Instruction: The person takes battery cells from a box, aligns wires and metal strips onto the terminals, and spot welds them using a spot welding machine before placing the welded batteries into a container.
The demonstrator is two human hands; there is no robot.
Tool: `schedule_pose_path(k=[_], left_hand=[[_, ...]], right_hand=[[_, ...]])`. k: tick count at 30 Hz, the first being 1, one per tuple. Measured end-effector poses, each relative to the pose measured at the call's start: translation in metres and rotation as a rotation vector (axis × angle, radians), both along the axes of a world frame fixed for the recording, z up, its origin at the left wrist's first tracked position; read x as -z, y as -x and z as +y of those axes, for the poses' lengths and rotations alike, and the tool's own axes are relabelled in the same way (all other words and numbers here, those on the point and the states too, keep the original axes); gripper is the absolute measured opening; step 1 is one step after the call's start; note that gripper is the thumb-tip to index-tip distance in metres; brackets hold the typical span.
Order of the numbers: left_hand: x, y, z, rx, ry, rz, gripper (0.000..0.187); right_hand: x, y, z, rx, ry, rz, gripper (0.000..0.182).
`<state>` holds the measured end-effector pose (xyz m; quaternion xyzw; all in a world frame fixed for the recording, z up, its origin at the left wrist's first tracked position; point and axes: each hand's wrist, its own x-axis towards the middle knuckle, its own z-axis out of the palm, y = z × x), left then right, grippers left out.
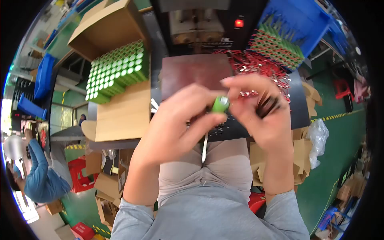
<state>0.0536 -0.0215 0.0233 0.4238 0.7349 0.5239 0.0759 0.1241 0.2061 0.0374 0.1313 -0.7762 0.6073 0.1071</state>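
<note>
Hands meet close over the lap, just off the near edge of the desk (256,128): the left hand (176,120) has thumb and fingertips pinched together on a single green battery cell (220,104), metal end up, while the right hand (260,116) touches the same cell from the other side with its forefinger and keeps the remaining fingers folded around a bundle of dark wire leads (268,107). A thin metal strip (204,148) hangs down below the hands. Judging by what lies about, this cell is one of many: beyond the hands a dark work plate (192,74) sits at mid-desk with a heap of red-wired pieces (260,66) beside it to the right, a cardboard box (116,36) at the far left corner holds a dense block of green cells (118,70) seemingly untouched, and a blue crate (304,24) at the far right corner holds cells that already carry red wires. Room is tight; the hands work in the narrow gap between body and desk edge, with the machine and its red lamp (239,23) closing off the back. Another person in a blue sleeve (40,168) stands well apart on the left.
</note>
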Motion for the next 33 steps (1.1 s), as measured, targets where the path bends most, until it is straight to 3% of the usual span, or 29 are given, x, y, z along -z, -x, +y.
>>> schedule_pose_path(k=[1, 3, 4, 7, 10, 11, 14, 15, 22, 27, 29, 31, 33], left_hand=[[0.0, -0.003, 0.007, 0.106, 0.006, -0.022, 0.025], [0.003, -0.014, 0.013, 0.213, -0.055, -0.182, 0.023], [0.013, -0.018, 0.015, 0.214, -0.085, -0.297, 0.025], [0.035, -0.036, 0.023, 0.115, -0.257, -0.812, 0.036], [0.061, -0.042, 0.032, -0.09, -0.077, -0.525, 0.03], [0.065, -0.045, 0.034, -0.15, -0.015, -0.415, 0.026], [0.067, -0.05, 0.041, -0.181, -0.028, -0.175, 0.014], [0.07, -0.05, 0.043, -0.179, -0.044, -0.096, 0.013], [0.069, -0.049, 0.04, -0.18, -0.071, -0.072, 0.01], [0.065, -0.052, 0.032, -0.201, -0.19, -0.209, 0.012], [0.066, -0.05, 0.024, -0.219, -0.314, -0.072, 0.011], [0.046, -0.048, 0.007, -0.34, -0.309, -0.049, 0.012], [0.051, -0.026, -0.015, -0.477, -0.392, 0.11, 0.02]], right_hand=[[-0.003, -0.003, 0.017, -0.115, -0.239, 0.184, 0.046], [-0.01, -0.015, 0.031, -0.2, -0.219, 0.024, 0.052], [-0.009, -0.016, 0.043, -0.255, -0.248, 0.042, 0.046], [0.004, -0.02, 0.067, 0.031, 0.026, 0.053, 0.031], [0.008, 0.001, 0.108, 0.689, 0.08, 0.033, 0.019], [0.016, 0.018, 0.123, 0.879, -0.048, 0.164, 0.021], [0.034, 0.055, 0.162, 1.033, -0.281, 0.285, 0.023], [0.037, 0.062, 0.17, 1.045, -0.53, 0.354, 0.023], [0.059, 0.093, 0.18, 0.914, -0.712, 0.334, 0.026], [0.049, 0.067, 0.157, 0.926, -0.543, 0.28, 0.024], [0.042, 0.048, 0.134, 0.822, -0.265, 0.138, 0.026], [0.038, 0.029, 0.112, 0.773, -0.308, 0.072, 0.034], [0.023, 0.004, 0.084, 0.5, 0.288, -0.247, 0.034]])
